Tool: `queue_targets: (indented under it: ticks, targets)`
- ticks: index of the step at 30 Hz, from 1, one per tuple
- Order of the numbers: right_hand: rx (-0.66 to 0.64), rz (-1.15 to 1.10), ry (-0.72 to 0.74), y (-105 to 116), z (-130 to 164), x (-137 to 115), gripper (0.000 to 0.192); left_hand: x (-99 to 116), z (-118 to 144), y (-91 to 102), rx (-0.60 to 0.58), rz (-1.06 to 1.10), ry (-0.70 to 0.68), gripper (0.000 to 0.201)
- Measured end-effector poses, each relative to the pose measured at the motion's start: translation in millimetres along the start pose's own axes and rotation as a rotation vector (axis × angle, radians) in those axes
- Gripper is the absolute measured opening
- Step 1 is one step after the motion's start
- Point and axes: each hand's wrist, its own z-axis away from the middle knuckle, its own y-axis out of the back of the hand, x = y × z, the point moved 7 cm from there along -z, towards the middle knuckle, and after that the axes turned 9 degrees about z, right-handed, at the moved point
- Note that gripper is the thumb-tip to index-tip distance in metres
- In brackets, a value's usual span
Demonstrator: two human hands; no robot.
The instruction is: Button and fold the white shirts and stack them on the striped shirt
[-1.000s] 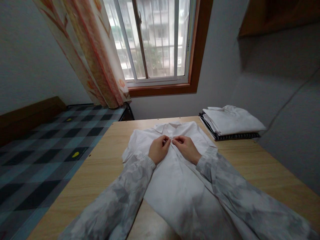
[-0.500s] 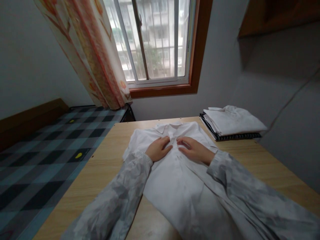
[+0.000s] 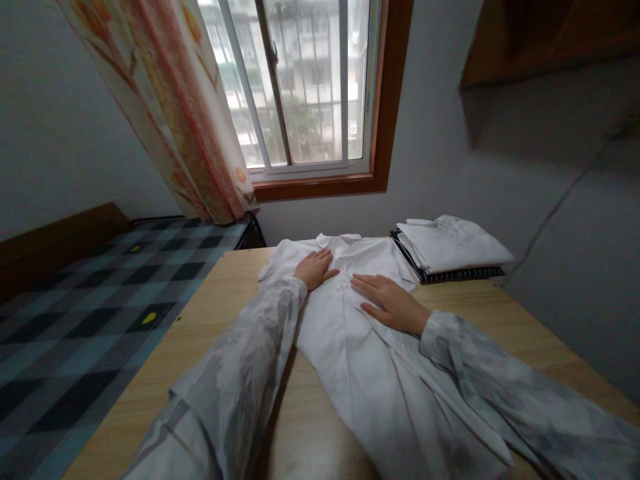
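Observation:
A white shirt (image 3: 345, 347) lies front side up on the wooden table, its collar at the far edge and its lower part running toward me. My left hand (image 3: 315, 269) rests flat on the shirt just below the collar, fingers stretched out. On the right of the button line, my right hand (image 3: 393, 303) lies palm down with fingers spread, touching the cloth. Creases and a loose fold run down the shirt's right side below that hand. Neither hand grips the fabric.
Folded white clothing (image 3: 453, 243) lies on a dark item at the table's back right corner. Left of the wooden table (image 3: 225, 300) stands a bed with a checked cover (image 3: 115, 320). A curtain (image 3: 190, 133) hangs beside the window, and a wooden shelf (image 3: 550, 53) juts out upper right.
My left hand has slid away from me toward the collar. The right hand's fingers have straightened. The shirt has shifted away, reaching the table's far edge, and the view has turned slightly.

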Motion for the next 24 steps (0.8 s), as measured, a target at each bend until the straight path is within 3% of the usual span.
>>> queue_targets:
  ticks: [3,6,8,11,15,19,24]
  targets:
    - [0.018,0.002,0.015,-2.1,-9.5,1.9,0.037,13.7,3.9,17.0,0.148,-0.111,0.097,0.056]
    - [0.033,-0.001,0.004,-3.9,-11.2,6.4,0.033,39.9,28.2,28.5,0.257,-0.156,0.17,0.034]
    - [0.023,0.009,0.008,-5.0,-12.0,9.2,0.034,56.9,49.6,26.4,0.262,-0.113,0.195,0.025]
    - [-0.007,0.068,0.021,-5.4,-19.1,11.1,0.031,72.7,76.6,15.6,0.232,-0.036,0.212,0.029]
    - [-0.01,0.208,-0.055,-5.1,-40.8,5.6,0.028,73.9,88.6,7.4,0.244,-0.019,0.236,0.033]
    - [0.028,0.332,-0.193,-13.9,-59.2,-6.1,0.022,63.5,84.3,4.1,0.259,0.063,0.283,0.023]
    - [0.128,0.226,-0.35,-34.0,-60.0,1.6,0.004,52.4,81.4,4.0,0.313,0.156,0.313,0.017]
